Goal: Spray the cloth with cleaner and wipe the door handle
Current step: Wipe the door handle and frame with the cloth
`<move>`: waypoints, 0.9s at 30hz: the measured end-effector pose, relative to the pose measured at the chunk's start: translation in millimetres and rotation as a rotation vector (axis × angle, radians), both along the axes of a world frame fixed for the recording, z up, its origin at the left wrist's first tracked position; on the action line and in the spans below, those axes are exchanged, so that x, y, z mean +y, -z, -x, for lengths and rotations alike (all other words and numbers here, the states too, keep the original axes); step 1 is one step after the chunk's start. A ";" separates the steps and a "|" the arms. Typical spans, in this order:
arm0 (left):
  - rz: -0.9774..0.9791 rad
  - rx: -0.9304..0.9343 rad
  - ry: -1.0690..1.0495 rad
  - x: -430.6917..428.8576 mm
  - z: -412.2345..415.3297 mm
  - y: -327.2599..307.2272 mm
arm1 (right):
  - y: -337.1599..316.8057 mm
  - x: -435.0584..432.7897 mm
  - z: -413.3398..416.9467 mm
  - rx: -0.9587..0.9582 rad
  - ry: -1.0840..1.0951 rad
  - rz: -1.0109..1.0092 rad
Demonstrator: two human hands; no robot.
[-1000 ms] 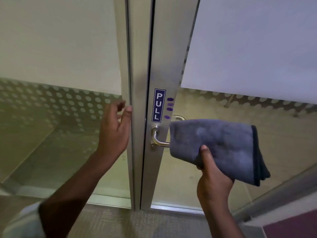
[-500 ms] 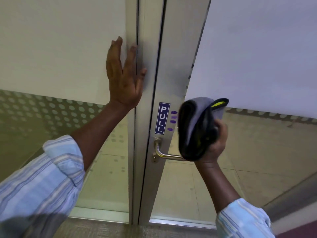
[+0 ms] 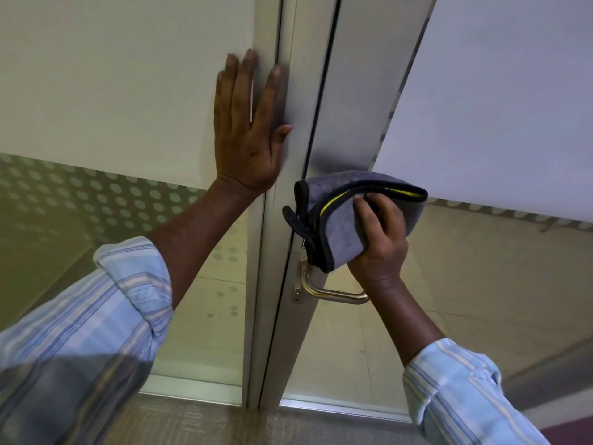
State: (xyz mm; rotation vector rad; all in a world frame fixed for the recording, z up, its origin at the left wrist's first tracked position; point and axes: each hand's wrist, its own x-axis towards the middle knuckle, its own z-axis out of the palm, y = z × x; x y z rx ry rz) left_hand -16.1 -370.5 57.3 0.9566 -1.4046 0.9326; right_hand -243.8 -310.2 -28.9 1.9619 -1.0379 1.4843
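Head view: a person's two hands at a glass door with an aluminium frame point(image 3: 340, 101).
Left hand point(image 3: 248, 130): flat and open, fingers spread and pointing up, palm pressed against the frosted glass panel point(image 3: 112, 75) and the frame edge beside the door gap.
Right hand point(image 3: 378, 232): closed around a folded grey microfibre cloth point(image 3: 346, 232), thumb on top, fingers wrapped beneath.
Cloth: grey with dark binding and a thin yellow strip along one fold; held against the door stile, just above the handle, its lower corner near the handle's bend.
Door handle point(image 3: 330, 292): brushed-metal lever, horizontal, bare along the visible length; its far end passes behind the right wrist.
Sleeves: light blue striped, the left sleeve point(image 3: 106, 316) rolled up the forearm.
Lower glass: clear with a dotted band point(image 3: 96, 200).
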 end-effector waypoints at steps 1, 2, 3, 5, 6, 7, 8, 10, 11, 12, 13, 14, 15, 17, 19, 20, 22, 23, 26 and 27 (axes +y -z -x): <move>-0.001 -0.002 0.001 -0.8 -0.6 0.8 | 0.9 -2.1 0.5 0.009 0.002 0.008; -0.011 -0.003 -0.003 0.0 -0.4 0.4 | 0.1 -3.0 -0.1 0.016 0.005 0.010; -0.010 -0.002 0.003 -1.2 -0.9 0.6 | 0.3 -4.5 -0.1 0.021 0.006 0.022; 0.002 -0.005 0.001 -4.0 -1.8 0.7 | 1.7 -7.7 0.5 0.030 0.000 0.048; -0.003 -0.011 -0.005 -4.1 -1.6 0.1 | 1.7 -8.8 0.9 0.037 0.001 0.058; -0.001 -0.015 -0.009 -5.1 -1.8 -0.1 | 2.6 -10.3 1.6 0.041 -0.001 0.069; 0.000 -0.016 -0.016 -6.1 -2.1 0.1 | 3.1 -11.7 2.2 0.043 -0.007 0.074; -0.005 -0.021 -0.031 -5.2 -2.3 -1.1 | 3.4 -14.0 2.9 0.049 -0.013 0.090; -0.008 -0.021 -0.035 -4.7 -2.2 -1.1 | 3.7 -14.9 3.3 0.061 -0.009 0.095; -0.013 -0.021 -0.038 -4.1 -1.9 -1.2 | 3.9 -15.5 3.8 0.076 -0.003 0.099; -0.018 -0.021 -0.040 -3.2 -1.8 -1.3 | 4.1 -16.0 4.2 0.087 0.002 0.103; -0.023 -0.022 -0.042 -2.4 -1.6 -1.6 | 4.0 -16.2 4.5 0.097 0.005 0.104; -0.027 -0.024 -0.045 -1.8 -1.3 -1.7 | 4.0 -16.2 4.7 0.106 0.008 0.106; -0.031 -0.028 -0.051 -0.9 -0.9 -2.1 | 3.7 -16.2 5.3 0.136 0.015 0.108; -0.034 -0.030 -0.054 -0.4 -0.6 -2.1 | 3.5 -16.3 6.2 0.179 0.035 0.099; -0.034 -0.032 -0.055 -0.4 -0.4 -2.0 | 3.0 -16.3 6.7 0.196 0.041 0.093; -0.034 -0.031 -0.052 -0.7 -0.6 -2.0 | 1.9 -15.8 7.5 0.209 0.051 0.085; -0.033 -0.030 -0.050 -1.0 -0.8 -1.9 | 1.5 -15.6 7.7 0.212 0.057 0.082; -0.030 -0.028 -0.049 -2.8 -1.0 -2.4 | 1.2 -14.9 7.5 0.224 0.064 0.071; -0.030 -0.029 -0.048 -3.3 -0.9 -2.4 | 1.8 -14.7 7.5 0.227 0.063 0.068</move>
